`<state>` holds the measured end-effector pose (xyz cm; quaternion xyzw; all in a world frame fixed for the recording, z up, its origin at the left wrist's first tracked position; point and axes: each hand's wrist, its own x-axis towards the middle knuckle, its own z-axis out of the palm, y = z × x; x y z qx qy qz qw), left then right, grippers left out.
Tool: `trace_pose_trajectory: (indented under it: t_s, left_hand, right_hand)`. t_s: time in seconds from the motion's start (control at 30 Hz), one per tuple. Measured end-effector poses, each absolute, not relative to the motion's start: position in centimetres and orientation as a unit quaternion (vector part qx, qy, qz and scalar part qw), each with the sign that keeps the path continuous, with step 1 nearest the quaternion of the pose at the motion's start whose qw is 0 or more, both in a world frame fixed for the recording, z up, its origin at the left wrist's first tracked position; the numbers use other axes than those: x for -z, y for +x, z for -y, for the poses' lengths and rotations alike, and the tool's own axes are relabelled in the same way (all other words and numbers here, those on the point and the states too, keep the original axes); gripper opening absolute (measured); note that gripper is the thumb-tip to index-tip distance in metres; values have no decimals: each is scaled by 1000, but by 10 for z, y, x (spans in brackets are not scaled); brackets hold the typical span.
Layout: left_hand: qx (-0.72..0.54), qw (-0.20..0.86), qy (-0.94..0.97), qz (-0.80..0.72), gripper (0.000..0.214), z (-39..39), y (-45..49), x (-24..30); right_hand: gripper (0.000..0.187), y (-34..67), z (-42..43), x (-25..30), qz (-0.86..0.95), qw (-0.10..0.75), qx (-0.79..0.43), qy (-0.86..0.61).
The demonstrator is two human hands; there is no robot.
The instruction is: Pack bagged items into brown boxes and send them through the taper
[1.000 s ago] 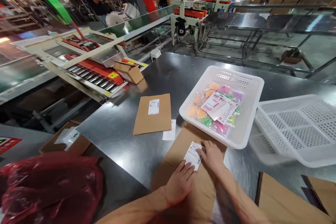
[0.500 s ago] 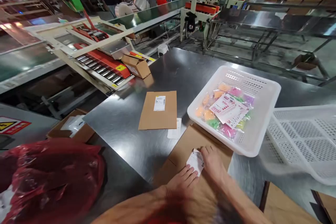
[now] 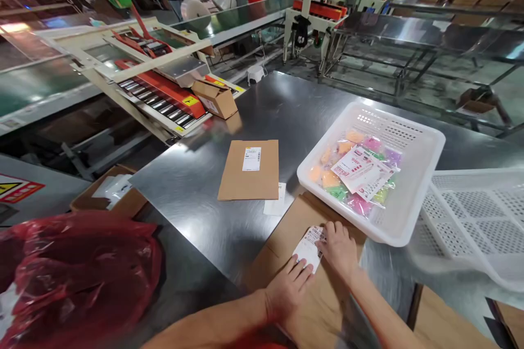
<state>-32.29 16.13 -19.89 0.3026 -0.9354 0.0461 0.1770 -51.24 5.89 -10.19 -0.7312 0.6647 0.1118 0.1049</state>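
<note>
I'm watching this over the feed; the white label (image 3: 310,245) is lying on a flat cardboard sheet (image 3: 282,237) at the near edge of the steel table (image 3: 192,202); the left hand (image 3: 286,289) is pressing its near end, fingers stretched out flat; the right hand (image 3: 339,248) is pressing the far end the same way, gripping nothing; a white basket (image 3: 413,196) is sitting just beyond, overlapping the cardboard.
</note>
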Motion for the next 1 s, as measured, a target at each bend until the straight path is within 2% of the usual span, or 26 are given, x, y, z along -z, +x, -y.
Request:
trace_pose_trajectory:
  t_s: [0.07,0.17,0.2,0.33,0.47,0.63,0.8,0.9,1.0]
  left_hand:
    - [-20,138,292,946,41,-160,-321,197]
    - [69,86,291,950,47,-156,-317,187]
    - [100,83,304,944,49,-154,-316,184]
    - [177,133,370,902,52,-146,-320,175]
    - [195,152,364,898,51,-148,-319,177]
    - [222,61,323,918,71,-169,-294,187]
    - [257,49,322,910,84,-175,-287,191]
    - [235,83,321,914,80,-172,-276,190]
    - [137,151,463,862,81,-176,-253,198]
  right_hand:
    - [36,-512,-53,105,-680,112,-116,-715]
    - [69,-518,-49,106,-719,103,-95,-681]
    - [73,-520,-54,107,-727,93,-71,-677]
    - [44,-514,-107,124,-647,84,80,-753]
    - [49,-494,-144,156,-507,128,94,-847]
    - [61,-504,-95,185,-538,73,44,-839]
    - [63,-522,-65,192,-536,32,48,-842]
    - [61,-517,-69,190,-535,29,38,-844]
    - [64,-496,-77,191,-589,21,44,-807]
